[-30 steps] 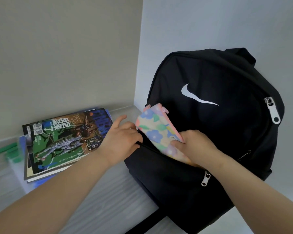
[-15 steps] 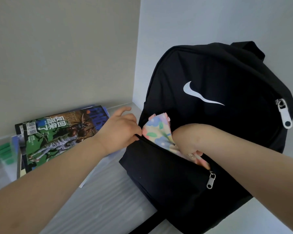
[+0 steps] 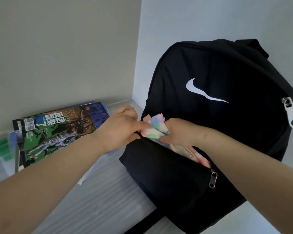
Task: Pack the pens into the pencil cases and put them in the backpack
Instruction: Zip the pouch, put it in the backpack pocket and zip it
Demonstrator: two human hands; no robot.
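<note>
Pale desk, one swoosh-marked backpack.
One floral pencil case was gripped by the right hand and, seemingly, the left hand.

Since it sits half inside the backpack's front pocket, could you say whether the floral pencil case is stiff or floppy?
Probably floppy: the floral pencil case bunches and folds between the left hand and right hand. Likely light, since a mere pinch bends it.
</note>
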